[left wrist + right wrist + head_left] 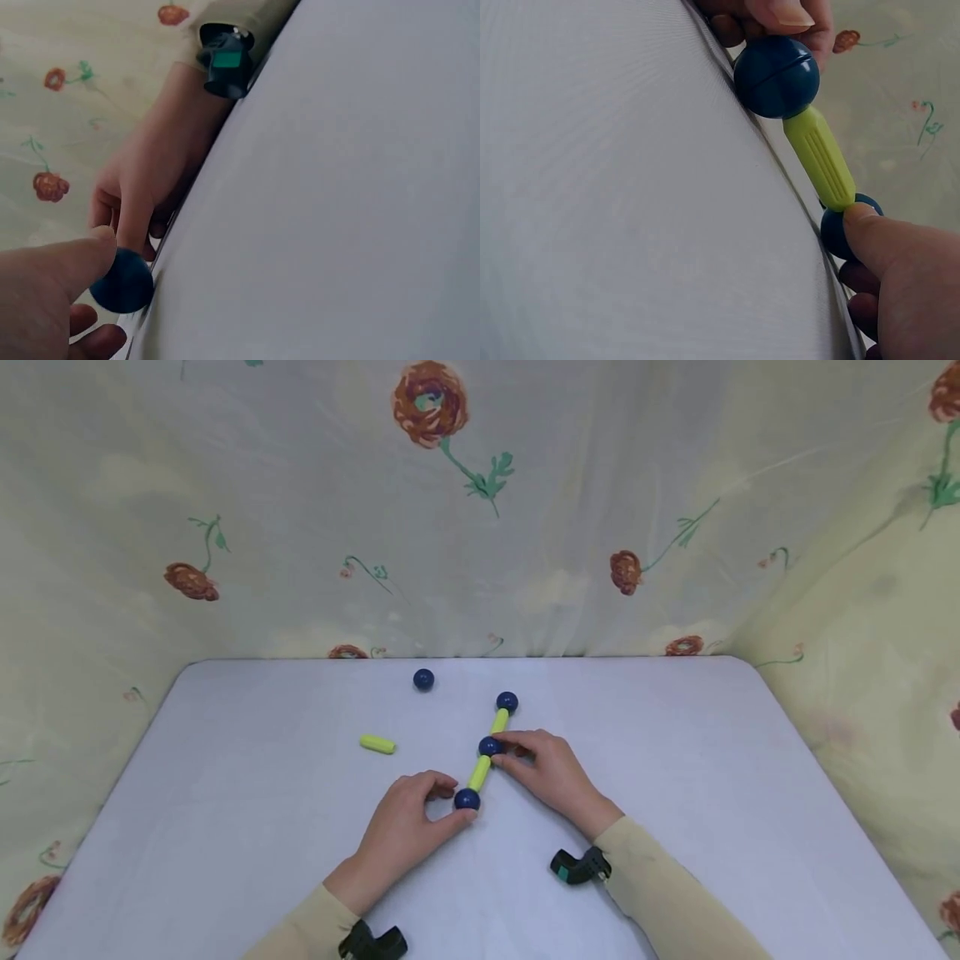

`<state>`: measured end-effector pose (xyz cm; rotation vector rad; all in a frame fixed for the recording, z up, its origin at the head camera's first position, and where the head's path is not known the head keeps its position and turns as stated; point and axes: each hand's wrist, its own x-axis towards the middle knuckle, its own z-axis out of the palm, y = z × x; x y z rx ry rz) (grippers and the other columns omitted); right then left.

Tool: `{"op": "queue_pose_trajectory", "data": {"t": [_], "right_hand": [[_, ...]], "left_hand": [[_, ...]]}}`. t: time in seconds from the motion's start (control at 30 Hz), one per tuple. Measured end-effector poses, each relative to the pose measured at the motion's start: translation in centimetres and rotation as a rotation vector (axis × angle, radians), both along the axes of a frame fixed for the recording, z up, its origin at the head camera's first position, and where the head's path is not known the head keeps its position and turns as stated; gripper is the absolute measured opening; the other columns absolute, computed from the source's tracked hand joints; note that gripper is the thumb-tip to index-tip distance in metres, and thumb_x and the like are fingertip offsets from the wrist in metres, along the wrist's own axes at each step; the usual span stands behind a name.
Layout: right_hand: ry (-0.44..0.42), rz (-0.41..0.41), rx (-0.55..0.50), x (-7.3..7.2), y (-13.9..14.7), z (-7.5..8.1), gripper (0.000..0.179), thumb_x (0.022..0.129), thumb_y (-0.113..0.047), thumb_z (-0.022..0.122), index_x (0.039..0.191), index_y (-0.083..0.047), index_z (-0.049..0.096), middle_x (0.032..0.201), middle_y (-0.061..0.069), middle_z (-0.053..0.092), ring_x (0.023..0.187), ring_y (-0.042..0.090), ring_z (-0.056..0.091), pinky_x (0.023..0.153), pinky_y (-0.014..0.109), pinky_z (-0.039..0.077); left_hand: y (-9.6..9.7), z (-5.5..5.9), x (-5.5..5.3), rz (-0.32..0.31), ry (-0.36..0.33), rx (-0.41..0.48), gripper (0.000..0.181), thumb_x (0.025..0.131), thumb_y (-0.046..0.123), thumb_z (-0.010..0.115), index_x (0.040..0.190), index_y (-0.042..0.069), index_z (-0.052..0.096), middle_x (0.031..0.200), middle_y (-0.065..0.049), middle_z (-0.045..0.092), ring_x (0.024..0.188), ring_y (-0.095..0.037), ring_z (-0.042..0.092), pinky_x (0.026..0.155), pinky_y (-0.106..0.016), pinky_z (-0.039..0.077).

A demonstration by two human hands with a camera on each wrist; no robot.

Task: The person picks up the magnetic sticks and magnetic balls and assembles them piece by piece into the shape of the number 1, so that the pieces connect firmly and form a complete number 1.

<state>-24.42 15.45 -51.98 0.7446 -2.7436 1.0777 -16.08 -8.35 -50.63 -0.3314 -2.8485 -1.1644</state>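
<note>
Two lime-yellow rods and three dark blue balls form a straight chain on the table, slanting away to the upper right in the head view. My left hand [405, 822] holds the near ball [467, 799] between thumb and fingers; its thumb [94, 251] lies against that ball in the left wrist view. At the middle ball [490, 747], my right hand [551, 774] pinches with thumb and forefinger. The near rod [820, 157] joins these two balls. Beyond, the far rod [500, 721] runs up to the far ball [507, 702], which neither hand touches.
A loose lime-yellow rod [377, 744] lies left of the chain. One more blue ball [423, 680] sits near the back edge of the white table [225, 793]. Flower-patterned cloth [300, 485] hangs behind and at the sides.
</note>
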Motion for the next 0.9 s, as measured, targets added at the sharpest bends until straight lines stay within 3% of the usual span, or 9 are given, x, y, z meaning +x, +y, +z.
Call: {"op": "queue_pose_trajectory", "data": {"t": [0.27, 0.47, 0.63, 0.77, 0.9], "right_hand": [[-0.018, -0.019, -0.003, -0.2, -0.1, 0.1, 0.032, 0.091, -0.038, 0.072, 0.120, -0.025, 0.072, 0.100, -0.010, 0.069, 0.088, 0.005, 0.059, 0.077, 0.031, 0.050], [-0.027, -0.019, -0.022, -0.3, 0.1, 0.0, 0.031, 0.090, -0.036, 0.073, 0.119, -0.024, 0.072, 0.104, -0.010, 0.070, 0.090, 0.005, 0.060, 0.079, 0.031, 0.050], [-0.033, -0.021, -0.026, -0.3, 0.1, -0.1, 0.031, 0.090, -0.036, 0.073, 0.120, -0.025, 0.072, 0.105, -0.011, 0.069, 0.091, 0.004, 0.060, 0.080, 0.030, 0.050], [-0.041, -0.023, -0.029, -0.2, 0.1, -0.1, 0.031, 0.091, -0.036, 0.073, 0.119, -0.024, 0.072, 0.105, -0.011, 0.069, 0.090, 0.004, 0.060, 0.080, 0.030, 0.050], [-0.046, -0.027, -0.028, -0.2, 0.1, 0.0, 0.031, 0.091, -0.036, 0.073, 0.119, -0.025, 0.072, 0.104, -0.011, 0.069, 0.090, 0.004, 0.060, 0.080, 0.030, 0.050]], "left_hand": [[-1.9, 0.5, -1.3, 0.037, -0.061, 0.075, 0.039, 0.081, 0.048, 0.080, 0.108, 0.022, 0.069, 0.094, 0.014, 0.064, 0.084, -0.005, 0.058, 0.076, -0.032, 0.049], [-3.7, 1.0, -2.1, 0.078, 0.009, 0.069, 0.034, 0.083, 0.039, 0.081, 0.108, 0.017, 0.070, 0.093, 0.009, 0.067, 0.085, -0.009, 0.059, 0.075, -0.034, 0.049], [-5.6, 1.2, -2.9, 0.109, 0.100, 0.066, 0.034, 0.082, 0.032, 0.082, 0.107, 0.014, 0.070, 0.099, 0.003, 0.068, 0.098, -0.019, 0.057, 0.086, -0.040, 0.046], [-7.0, 1.1, -3.6, 0.118, 0.170, 0.067, 0.033, 0.081, 0.028, 0.083, 0.106, 0.012, 0.071, 0.105, 0.001, 0.066, 0.107, -0.024, 0.053, 0.093, -0.043, 0.040], [-8.1, 0.8, -4.1, 0.131, 0.187, 0.087, 0.031, 0.080, 0.022, 0.083, 0.106, 0.012, 0.070, 0.107, 0.000, 0.065, 0.108, -0.026, 0.053, 0.094, -0.043, 0.038]]}}
